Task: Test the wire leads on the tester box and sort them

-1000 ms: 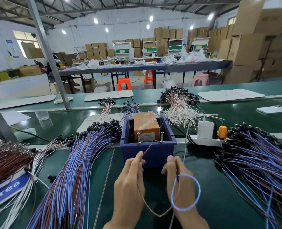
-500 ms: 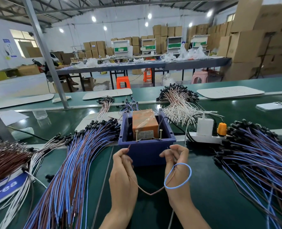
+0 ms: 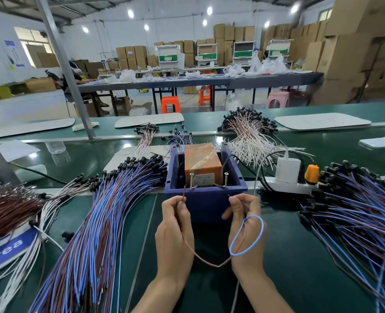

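Observation:
A blue tester box (image 3: 206,205) stands in front of me with an orange block (image 3: 202,161) inside and two upright screws (image 3: 226,180) at its near rim. My left hand (image 3: 175,236) pinches the brown lead's end (image 3: 183,193), which points up just left of the left screw. My right hand (image 3: 245,231) pinches the other end near the right screw, with the blue lead (image 3: 248,236) looped over its back. The brown wire (image 3: 206,260) sags between my hands.
A big bundle of blue and brown leads (image 3: 101,222) lies to the left, another (image 3: 358,211) to the right. White leads (image 3: 250,141) lie behind the box. A white power strip with charger (image 3: 287,175) sits right of the box. A phone (image 3: 381,142) lies far right.
Both hands have moved up toward the box rim, bringing the two wire ends close to the screws. The blue loop stayed on my right hand.

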Motion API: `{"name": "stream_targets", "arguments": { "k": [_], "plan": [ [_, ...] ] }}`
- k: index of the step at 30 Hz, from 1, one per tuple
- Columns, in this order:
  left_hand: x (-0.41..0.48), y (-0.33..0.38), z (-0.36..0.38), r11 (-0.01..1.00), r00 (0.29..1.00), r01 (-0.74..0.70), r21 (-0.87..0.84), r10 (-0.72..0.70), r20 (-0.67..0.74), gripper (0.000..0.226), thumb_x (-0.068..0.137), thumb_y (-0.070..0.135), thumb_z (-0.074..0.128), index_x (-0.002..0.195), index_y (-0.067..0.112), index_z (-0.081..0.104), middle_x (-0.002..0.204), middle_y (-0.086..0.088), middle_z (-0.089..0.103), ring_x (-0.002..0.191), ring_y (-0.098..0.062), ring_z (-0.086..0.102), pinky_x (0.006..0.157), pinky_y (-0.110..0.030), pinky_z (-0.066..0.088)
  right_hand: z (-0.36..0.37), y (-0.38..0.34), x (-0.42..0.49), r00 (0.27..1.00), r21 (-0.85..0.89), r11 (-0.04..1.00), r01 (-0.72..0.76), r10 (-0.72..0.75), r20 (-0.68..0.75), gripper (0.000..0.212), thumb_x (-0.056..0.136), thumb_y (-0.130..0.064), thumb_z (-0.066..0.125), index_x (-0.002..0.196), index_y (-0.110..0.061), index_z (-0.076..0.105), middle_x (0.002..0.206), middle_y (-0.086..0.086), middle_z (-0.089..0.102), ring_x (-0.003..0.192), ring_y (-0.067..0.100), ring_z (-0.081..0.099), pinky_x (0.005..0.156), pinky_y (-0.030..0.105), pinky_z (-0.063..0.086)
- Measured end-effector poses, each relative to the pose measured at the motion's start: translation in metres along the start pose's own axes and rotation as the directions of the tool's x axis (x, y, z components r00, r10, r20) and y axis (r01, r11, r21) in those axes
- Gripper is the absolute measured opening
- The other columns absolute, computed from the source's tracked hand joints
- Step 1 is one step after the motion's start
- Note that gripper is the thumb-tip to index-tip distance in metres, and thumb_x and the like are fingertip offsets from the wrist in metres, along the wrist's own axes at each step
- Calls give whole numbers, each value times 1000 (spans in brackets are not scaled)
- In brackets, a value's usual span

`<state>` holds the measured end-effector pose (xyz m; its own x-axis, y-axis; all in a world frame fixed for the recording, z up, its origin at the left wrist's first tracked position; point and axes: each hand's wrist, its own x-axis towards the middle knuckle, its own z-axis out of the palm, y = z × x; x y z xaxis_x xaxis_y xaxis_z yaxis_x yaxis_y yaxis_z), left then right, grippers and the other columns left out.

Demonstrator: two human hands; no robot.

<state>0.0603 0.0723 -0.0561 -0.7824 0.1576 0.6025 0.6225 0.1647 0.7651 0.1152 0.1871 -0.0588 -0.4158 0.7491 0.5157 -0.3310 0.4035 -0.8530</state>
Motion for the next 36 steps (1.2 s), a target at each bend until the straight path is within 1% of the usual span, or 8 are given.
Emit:
{"name": "stream_targets", "arguments": {
  "k": [2,5,9,13,19,22,26,36],
  "plan": [
    [1,0,-1,1000,1000,-13,6,13,-10,13,106,40,35,104,40,48,76,9,58,62,-16,54,57,-36,45,0,-2,1,1000,5,1000,-11,11,1,9,98,-40,45,93,-34,49,66,-8,59,59,6,53,63,15,42],
    [2,0,-1,1000,1000,-15,-4,14,-16,16,105,45,36,105,38,51,77,8,59,63,-17,54,56,-33,45,2,-4,-1,1000,19,1000,2,-2,-19,13,105,-25,42,96,-33,46,72,-12,56,65,0,52,66,10,43],
    [2,0,0,1000,1000,-20,-11,20,-4,18,105,45,39,104,34,53,77,9,60,63,-17,56,56,-33,46,2,-8,-4,997,-42,996,76,-76,-8,16,103,-33,37,102,-49,39,86,-33,56,67,-6,53,62,5,41],
    [1,0,0,1000,1000,-18,-7,18,3,18,105,46,39,104,35,52,77,8,60,63,-16,56,57,-32,46,-1,-9,-8,992,27,995,99,-101,74,20,96,-34,38,103,-52,39,80,-28,49,61,-4,45,59,8,40],
    [0,1,0,999,999,-32,-11,32,28,18,105,47,37,106,35,51,78,14,60,63,-11,57,57,-21,42,1,-7,-6,997,-65,995,74,-73,17,6,97,-46,53,94,-45,48,84,-24,59,75,4,59,68,11,44],
    [0,1,0,999,999,-30,-18,30,21,17,105,45,38,106,35,51,78,13,60,63,-12,56,57,-20,42,1,-5,-4,999,-48,999,14,-16,-45,19,93,-28,70,86,-40,57,76,-17,61,73,6,61,74,22,50],
    [1,1,0,999,999,-39,-20,39,15,15,106,43,39,105,35,51,78,12,59,63,-13,56,57,-22,44,0,-9,-7,998,-80,996,48,-51,-37,6,95,-40,62,89,-40,60,71,-19,59,61,6,54,59,9,41],
    [2,2,-1,999,999,-43,-12,43,18,14,106,41,40,105,34,52,78,9,60,62,-15,56,55,-21,43,3,-14,-4,994,-9,998,69,-70,-79,26,103,-17,51,110,-42,52,103,-21,69,96,3,66,83,11,47]
  ]
}}
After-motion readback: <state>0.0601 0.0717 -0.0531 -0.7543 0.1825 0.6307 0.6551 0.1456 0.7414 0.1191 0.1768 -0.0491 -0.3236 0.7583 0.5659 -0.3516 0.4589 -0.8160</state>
